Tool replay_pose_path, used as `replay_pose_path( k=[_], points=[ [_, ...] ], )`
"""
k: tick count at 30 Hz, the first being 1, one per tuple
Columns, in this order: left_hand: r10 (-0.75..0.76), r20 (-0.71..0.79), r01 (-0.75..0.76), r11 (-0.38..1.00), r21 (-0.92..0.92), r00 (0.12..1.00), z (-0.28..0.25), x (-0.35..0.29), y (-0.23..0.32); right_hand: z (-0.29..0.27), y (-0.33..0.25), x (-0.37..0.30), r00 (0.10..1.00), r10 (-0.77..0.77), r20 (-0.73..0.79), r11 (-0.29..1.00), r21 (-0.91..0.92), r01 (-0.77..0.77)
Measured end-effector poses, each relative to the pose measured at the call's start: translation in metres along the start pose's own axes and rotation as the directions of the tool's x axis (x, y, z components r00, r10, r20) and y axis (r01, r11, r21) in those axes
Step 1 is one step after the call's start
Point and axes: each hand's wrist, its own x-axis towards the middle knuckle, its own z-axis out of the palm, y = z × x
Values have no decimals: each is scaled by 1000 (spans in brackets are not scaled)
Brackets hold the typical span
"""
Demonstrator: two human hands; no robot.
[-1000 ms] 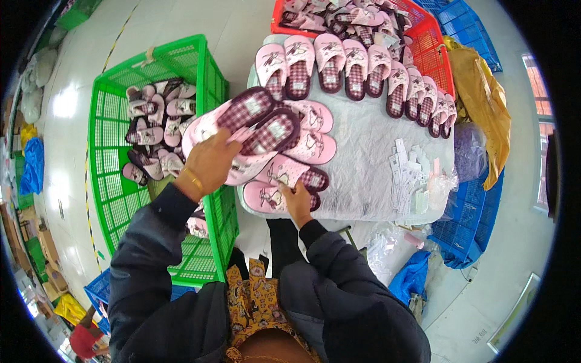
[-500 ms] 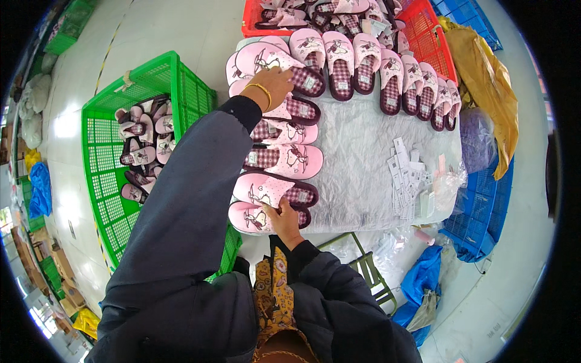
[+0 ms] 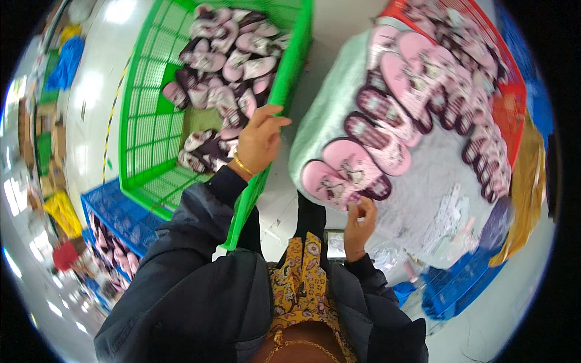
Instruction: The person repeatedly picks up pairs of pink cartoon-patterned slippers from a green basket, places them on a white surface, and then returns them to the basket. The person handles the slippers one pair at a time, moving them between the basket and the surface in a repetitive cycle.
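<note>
My left hand point(image 3: 259, 140) hangs over the right rim of a green plastic basket point(image 3: 289, 66), fingers partly stretched and nothing in them. Pink slippers with dark checked insoles point(image 3: 257, 66) lie jumbled inside that basket. On the plastic-covered table, my right hand point(image 3: 360, 227) has its fingertips closed at the heel of the nearest pink slipper point(image 3: 321, 181). Another pink slipper point(image 3: 350, 158) lies right beside it, its toe pointing the same way. Beyond these, more slippers point(image 3: 384, 151) are lined up along the table's left side.
A red basket point(image 3: 514, 115) full of slippers stands at the far right. White paper tags point(image 3: 445, 218) lie on the table near clear plastic. Brown sheeting point(image 3: 525, 181) hangs by the right edge. A blue crate point(image 3: 121, 212) stands at the left.
The view has swung left, bringing the green basket nearer the middle. My left hand has left the slippers at the table's far left corner and is now at the basket's rim. My right hand stays by the nearest slippers.
</note>
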Motion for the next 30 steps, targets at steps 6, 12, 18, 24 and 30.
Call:
replay_pose_path(
  k=[6,12,18,24,30],
  points=[
    [-392,-164,423,871,249,905,-92,-179,-142,89,-103,12,926,-305,221,952,82,294],
    [-711,13,659,658,365,703,-150,-315,-244,282,-167,-10,675,-360,644,933,267,243],
    [-603,-63,553,678,485,795,-234,-334,-322,497,-102,-47,478,-294,827,952,212,219],
    [-441,-280,520,667,533,853,-325,-324,-424,655,-45,-82,369,103,924,994,-85,-64],
    [-347,-452,549,692,469,822,-350,-329,-450,756,-13,-104,306,222,926,970,-178,-166]
  ],
)
